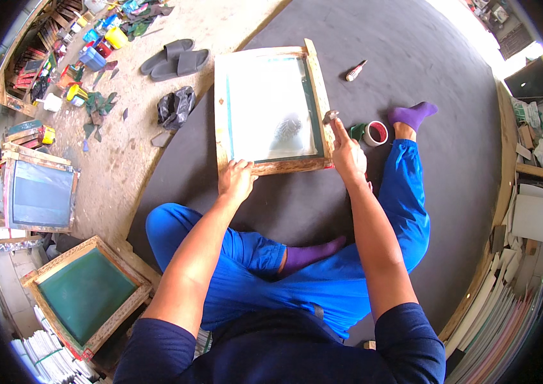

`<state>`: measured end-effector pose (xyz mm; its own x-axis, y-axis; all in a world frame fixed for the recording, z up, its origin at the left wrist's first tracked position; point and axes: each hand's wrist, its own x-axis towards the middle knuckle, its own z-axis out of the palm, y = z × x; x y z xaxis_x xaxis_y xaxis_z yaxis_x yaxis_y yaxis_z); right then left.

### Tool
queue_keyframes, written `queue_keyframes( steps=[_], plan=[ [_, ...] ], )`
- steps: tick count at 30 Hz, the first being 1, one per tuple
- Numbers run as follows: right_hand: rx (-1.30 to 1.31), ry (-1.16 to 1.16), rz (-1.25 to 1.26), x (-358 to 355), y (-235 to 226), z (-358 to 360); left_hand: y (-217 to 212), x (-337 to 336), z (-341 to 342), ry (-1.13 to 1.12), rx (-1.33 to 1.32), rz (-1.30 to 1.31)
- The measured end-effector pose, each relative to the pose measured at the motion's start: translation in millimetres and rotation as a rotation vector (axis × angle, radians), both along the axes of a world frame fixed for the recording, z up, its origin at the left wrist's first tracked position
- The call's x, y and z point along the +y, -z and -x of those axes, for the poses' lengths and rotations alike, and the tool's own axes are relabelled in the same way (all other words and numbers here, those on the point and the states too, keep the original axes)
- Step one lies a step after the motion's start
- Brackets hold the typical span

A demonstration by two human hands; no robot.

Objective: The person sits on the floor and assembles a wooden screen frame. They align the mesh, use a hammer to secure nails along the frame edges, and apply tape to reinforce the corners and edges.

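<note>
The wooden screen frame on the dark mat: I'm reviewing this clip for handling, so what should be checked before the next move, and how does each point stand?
1. Left hand steadies the wooden screen frame at its near rail: ok.
2. Right hand on the frame's right rail, forefinger pressed along it: ok.
3. Frame lies flat on the dark mat: ok.
4. Roll of tape close beside the right hand: ok.
5. Small tool on the mat lies farther off: not ok.
6. Whether tape sticks fully along the rail: cannot tell.
</note>
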<state>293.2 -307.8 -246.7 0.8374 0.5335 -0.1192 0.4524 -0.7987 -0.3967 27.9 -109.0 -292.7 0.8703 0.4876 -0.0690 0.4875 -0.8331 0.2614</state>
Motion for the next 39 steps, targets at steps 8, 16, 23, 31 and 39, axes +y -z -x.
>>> queue_keyframes(
  steps=[8,16,23,31,39],
  plan=[
    [-0.077,-0.031,-0.056,-6,15,1,7,-1,5,0.002,-0.048,-0.031],
    [0.004,0.018,0.049,-4,-6,8,1,-1,0,0.002,-0.007,-0.018],
    [-0.033,-0.017,-0.031,-11,26,-5,7,1,0,0.010,-0.041,-0.024],
    [0.026,0.276,-0.114,-32,6,-9,6,4,5,0.047,-0.069,-0.055],
    [-0.178,0.144,-0.040,-57,36,-54,2,21,14,0.105,-0.107,-0.128]
  ],
)
